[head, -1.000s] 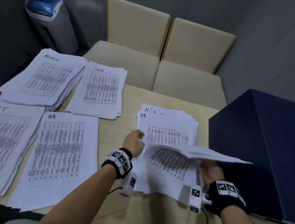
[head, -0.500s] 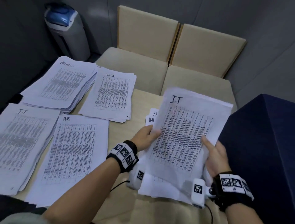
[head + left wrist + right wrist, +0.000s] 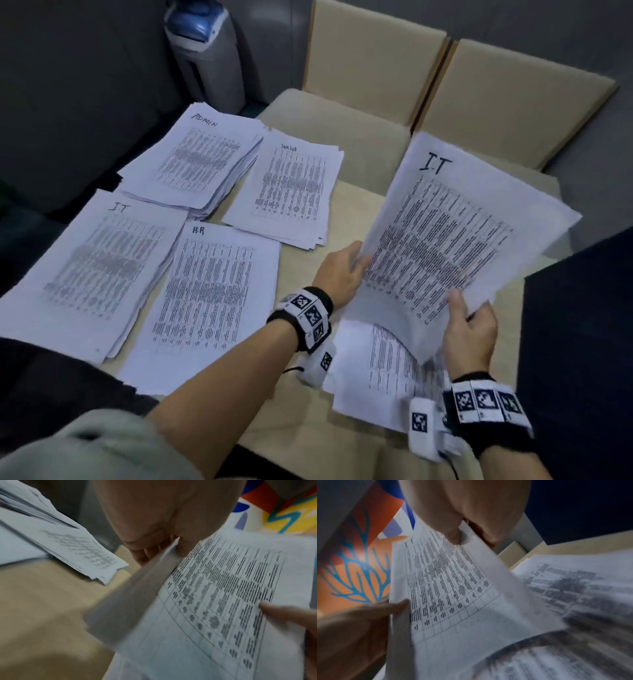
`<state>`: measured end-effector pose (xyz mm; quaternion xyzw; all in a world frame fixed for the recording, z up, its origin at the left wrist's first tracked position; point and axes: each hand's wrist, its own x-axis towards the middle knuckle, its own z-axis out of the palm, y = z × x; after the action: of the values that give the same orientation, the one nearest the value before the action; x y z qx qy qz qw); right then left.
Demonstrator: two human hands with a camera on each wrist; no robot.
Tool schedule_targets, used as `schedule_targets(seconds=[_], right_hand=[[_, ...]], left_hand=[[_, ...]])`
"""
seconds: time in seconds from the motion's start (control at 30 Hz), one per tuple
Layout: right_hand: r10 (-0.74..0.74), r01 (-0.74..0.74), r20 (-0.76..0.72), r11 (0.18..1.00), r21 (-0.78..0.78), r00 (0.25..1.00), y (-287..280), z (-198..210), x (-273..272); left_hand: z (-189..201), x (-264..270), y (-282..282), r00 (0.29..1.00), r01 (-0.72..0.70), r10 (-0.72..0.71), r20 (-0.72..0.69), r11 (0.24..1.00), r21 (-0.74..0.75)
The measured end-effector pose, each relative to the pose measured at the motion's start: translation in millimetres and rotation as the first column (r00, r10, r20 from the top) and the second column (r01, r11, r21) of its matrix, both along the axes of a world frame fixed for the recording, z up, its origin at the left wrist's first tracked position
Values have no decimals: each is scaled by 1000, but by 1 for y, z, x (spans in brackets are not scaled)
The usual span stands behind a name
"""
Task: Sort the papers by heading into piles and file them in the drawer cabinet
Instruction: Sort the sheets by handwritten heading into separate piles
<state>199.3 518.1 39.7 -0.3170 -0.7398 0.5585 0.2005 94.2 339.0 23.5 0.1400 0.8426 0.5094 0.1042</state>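
Presently: I.T sheet (image 3: 455, 233) lifted above the unsorted stack (image 3: 376, 373), gripped at both sides.
Left hand (image 3: 337, 270) and right hand (image 3: 469, 329) pinch its edges, fingers curled; advise carrying it flat, leftward from the stack, to the I.T pile (image 3: 99, 267) and squaring edges.

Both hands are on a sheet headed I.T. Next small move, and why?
Probably carry the I.T sheet leftward and lay it on the I.T pile at the table's near-left. Its heading matches that pile, not H.R, ADMIN or Task List. The left hand and right hand both pinch its lower edges, lifted off the unsorted stack.
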Motion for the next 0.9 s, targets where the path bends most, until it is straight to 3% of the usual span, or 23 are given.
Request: schedule_targets(seconds=[0.07,0.17,0.33,0.4,0.5,0.53,0.7,0.9], right_hand=[[3,-3,-27,1000,5,1000,-7,-4,-7],[109,-109,-13,994,-26,994,-32,6,-21],[341,-288,134,907,-307,930,-90,-18,-38],[485,-395,279,860,-322,829,-114,-43,-39],[624,-585,504,769,-259,597,-144,-79,-33],[628,-614,543,752,-240,557,-152,-85,-29],[544,-637,639,763,-109,543,-168,-90,-17],[470,-633,706,773,-40,529,-182,-87,-20]], left_hand=[[2,0,-16,998,-61,62,-12,997,42],[7,-5,-53,980,-188,178,85,975,119],[6,-5,-166,887,-424,387,252,898,114],[-3,3,-231,847,-478,449,287,878,38],[-8,18,-326,793,-504,493,357,861,-69],[-9,21,-357,785,-503,511,350,856,-122],[-12,2,-492,798,-449,566,206,787,-423],[-23,-36,-552,798,-340,575,181,677,-652]])
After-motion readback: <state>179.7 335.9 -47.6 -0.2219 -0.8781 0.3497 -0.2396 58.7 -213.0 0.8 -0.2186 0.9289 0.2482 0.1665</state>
